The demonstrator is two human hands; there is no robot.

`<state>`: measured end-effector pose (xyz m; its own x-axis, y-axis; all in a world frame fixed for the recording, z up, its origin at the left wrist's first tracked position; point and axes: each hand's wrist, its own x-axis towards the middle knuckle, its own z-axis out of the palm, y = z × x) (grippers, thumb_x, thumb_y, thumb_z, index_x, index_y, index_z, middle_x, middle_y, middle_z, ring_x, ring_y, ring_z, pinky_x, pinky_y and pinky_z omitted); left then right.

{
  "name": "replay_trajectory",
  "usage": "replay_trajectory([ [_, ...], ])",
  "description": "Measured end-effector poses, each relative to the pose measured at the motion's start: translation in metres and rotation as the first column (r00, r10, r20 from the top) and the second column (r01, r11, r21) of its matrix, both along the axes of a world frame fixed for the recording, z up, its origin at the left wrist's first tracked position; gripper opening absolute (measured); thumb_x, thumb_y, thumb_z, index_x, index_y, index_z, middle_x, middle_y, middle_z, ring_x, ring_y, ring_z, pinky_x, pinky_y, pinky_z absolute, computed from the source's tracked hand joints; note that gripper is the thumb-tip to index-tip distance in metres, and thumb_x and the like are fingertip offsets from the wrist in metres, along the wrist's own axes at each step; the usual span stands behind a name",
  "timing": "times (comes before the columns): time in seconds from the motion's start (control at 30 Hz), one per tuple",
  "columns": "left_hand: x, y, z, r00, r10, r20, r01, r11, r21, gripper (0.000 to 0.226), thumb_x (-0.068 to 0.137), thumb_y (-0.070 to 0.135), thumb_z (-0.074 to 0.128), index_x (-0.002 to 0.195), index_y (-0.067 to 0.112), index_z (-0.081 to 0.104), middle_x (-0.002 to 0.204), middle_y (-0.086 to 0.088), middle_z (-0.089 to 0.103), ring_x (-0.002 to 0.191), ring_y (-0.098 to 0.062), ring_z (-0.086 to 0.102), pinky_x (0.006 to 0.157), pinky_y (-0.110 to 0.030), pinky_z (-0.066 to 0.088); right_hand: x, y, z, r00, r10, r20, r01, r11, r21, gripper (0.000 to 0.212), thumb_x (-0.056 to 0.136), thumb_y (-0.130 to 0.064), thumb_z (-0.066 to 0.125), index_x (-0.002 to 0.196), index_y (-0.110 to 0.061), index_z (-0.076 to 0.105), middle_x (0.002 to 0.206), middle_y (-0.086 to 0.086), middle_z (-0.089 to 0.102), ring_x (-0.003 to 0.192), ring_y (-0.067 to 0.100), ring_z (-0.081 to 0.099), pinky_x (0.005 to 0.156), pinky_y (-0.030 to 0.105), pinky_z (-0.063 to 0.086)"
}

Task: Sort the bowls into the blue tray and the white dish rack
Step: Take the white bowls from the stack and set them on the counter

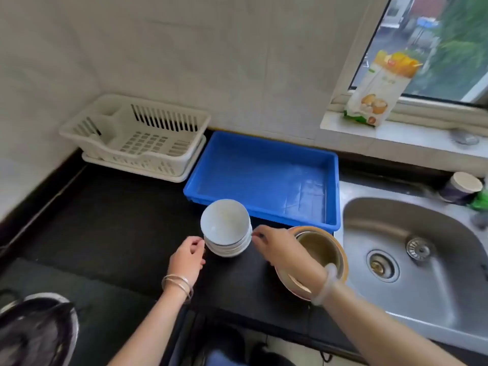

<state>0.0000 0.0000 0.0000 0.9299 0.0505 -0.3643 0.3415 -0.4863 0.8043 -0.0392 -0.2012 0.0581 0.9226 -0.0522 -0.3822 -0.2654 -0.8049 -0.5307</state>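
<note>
You are standing at a black countertop (111,233) that runs along a pale tiled wall, with a steel sink (412,249) set into it on your right. At the back, against the wall, sit the two places you are sorting into: the blue tray (264,178), lying just behind the bowls, and the white dish rack (137,136), touching the tray's left side. Neither shows a bowl in it, so the sorting looks to be at its very start.

Nearest you, in front of the tray, stands a stack of white bowls (225,228), right way up. Just to its right is a stack of metal bowls (317,257), partly hidden under your right forearm.

Your left hand (188,257) sits at the left edge of the white stack and your right hand (274,247) at its right edge. Both are loosely curled with fingertips near the rims; neither is closed on a bowl, though whether they touch is hard to tell.

The step in hand seems to be taking hold of the white stack, or its top bowl. Next you would need to close both hands on the rims and lift straight up, clearing the tray's near wall.

A packet (380,88) stands on the windowsill and a cup (460,187) behind the sink, both well clear. Only the metal stack crowds your right wrist.
</note>
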Motion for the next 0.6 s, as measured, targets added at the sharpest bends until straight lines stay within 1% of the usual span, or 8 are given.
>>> replay_trajectory([
  [0.07, 0.012, -0.005, 0.003, 1.000, 0.024, 0.011, -0.024, 1.000, 0.000, 0.025, 0.093, 0.025, 0.047, 0.115, 0.017, 0.056, 0.084, 0.003, 0.061, 0.071, -0.021, 0.064, 0.066, -0.033, 0.054, 0.026, 0.002, -0.001, 0.993, -0.060, 0.105, 0.071, 0.992, -0.106, 0.034, 0.095, -0.041, 0.041, 0.117, -0.018, 0.054, 0.097, 0.008, 0.067, 0.087, 0.030, 0.061, 0.068, 0.034, 0.044],
  [0.13, 0.022, -0.012, 0.007, 1.000, 0.022, -0.021, -0.022, 1.000, -0.021, 0.034, 0.093, 0.024, 0.048, 0.125, 0.014, 0.052, 0.091, 0.001, 0.059, 0.076, -0.024, 0.064, 0.068, -0.034, 0.055, 0.048, 0.007, -0.002, 0.988, -0.069, 0.135, 0.091, 0.983, -0.161, 0.039, 0.095, -0.043, 0.042, 0.117, -0.012, 0.052, 0.096, 0.014, 0.066, 0.089, 0.034, 0.060, 0.067, 0.035, 0.043],
  [0.23, 0.025, -0.017, 0.004, 0.999, -0.012, -0.037, 0.012, 1.000, 0.000, 0.036, 0.092, 0.022, 0.048, 0.127, 0.015, 0.050, 0.099, -0.001, 0.057, 0.076, -0.020, 0.063, 0.064, -0.030, 0.054, 0.061, 0.013, -0.010, 0.992, -0.044, 0.115, 0.065, 0.980, -0.187, 0.038, 0.094, -0.040, 0.046, 0.112, -0.007, 0.055, 0.098, 0.014, 0.065, 0.090, 0.034, 0.060, 0.068, 0.035, 0.045],
  [0.3, 0.025, -0.019, 0.002, 0.999, 0.021, -0.043, -0.022, 1.000, -0.017, 0.037, 0.091, 0.019, 0.049, 0.128, 0.015, 0.049, 0.100, -0.001, 0.057, 0.075, -0.018, 0.063, 0.062, -0.027, 0.053, 0.067, 0.016, -0.014, 0.991, -0.028, 0.132, 0.058, 0.972, -0.227, 0.033, 0.094, -0.035, 0.049, 0.107, -0.006, 0.056, 0.097, 0.012, 0.065, 0.087, 0.033, 0.059, 0.065, 0.033, 0.041],
  [0.4, 0.023, -0.020, -0.001, 0.997, 0.058, -0.041, -0.059, 0.998, -0.029, 0.038, 0.091, 0.018, 0.049, 0.129, 0.016, 0.048, 0.098, 0.000, 0.058, 0.074, -0.013, 0.062, 0.058, -0.022, 0.050, 0.073, 0.019, -0.018, 0.987, 0.028, 0.155, 0.022, 0.950, -0.311, 0.017, 0.094, -0.023, 0.048, 0.093, -0.006, 0.049, 0.077, 0.009, 0.054, 0.071, 0.030, 0.049, 0.059, 0.031, 0.035],
  [0.43, 0.022, -0.020, -0.002, 0.997, 0.069, -0.037, -0.070, 0.997, -0.040, 0.039, 0.091, 0.018, 0.049, 0.130, 0.016, 0.048, 0.099, 0.000, 0.058, 0.074, -0.012, 0.062, 0.058, -0.021, 0.050, 0.075, 0.019, -0.019, 0.988, 0.035, 0.152, 0.015, 0.948, -0.317, 0.010, 0.093, -0.017, 0.045, 0.089, -0.008, 0.043, 0.072, 0.007, 0.049, 0.069, 0.029, 0.047, 0.058, 0.031, 0.034],
  [0.5, 0.020, -0.020, -0.003, 0.995, 0.091, -0.033, -0.093, 0.994, -0.063, 0.039, 0.091, 0.019, 0.050, 0.130, 0.016, 0.048, 0.100, 0.000, 0.058, 0.075, -0.013, 0.063, 0.061, -0.023, 0.051, 0.077, 0.018, -0.022, 0.989, 0.033, 0.141, 0.010, 0.956, -0.293, 0.006, 0.092, -0.007, 0.040, 0.086, -0.008, 0.038, 0.071, 0.008, 0.045, 0.068, 0.029, 0.045, 0.057, 0.032, 0.034],
  [0.6, 0.019, -0.022, -0.004, 0.990, 0.127, -0.059, -0.132, 0.986, -0.100, 0.038, 0.092, 0.022, 0.050, 0.129, 0.015, 0.049, 0.104, 0.000, 0.058, 0.078, -0.014, 0.063, 0.066, -0.026, 0.053, 0.079, 0.015, -0.021, 0.992, 0.044, 0.119, -0.013, 0.967, -0.254, 0.009, 0.092, -0.001, 0.036, 0.087, -0.008, 0.041, 0.070, 0.008, 0.043, 0.069, 0.029, 0.044, 0.053, 0.030, 0.032],
])
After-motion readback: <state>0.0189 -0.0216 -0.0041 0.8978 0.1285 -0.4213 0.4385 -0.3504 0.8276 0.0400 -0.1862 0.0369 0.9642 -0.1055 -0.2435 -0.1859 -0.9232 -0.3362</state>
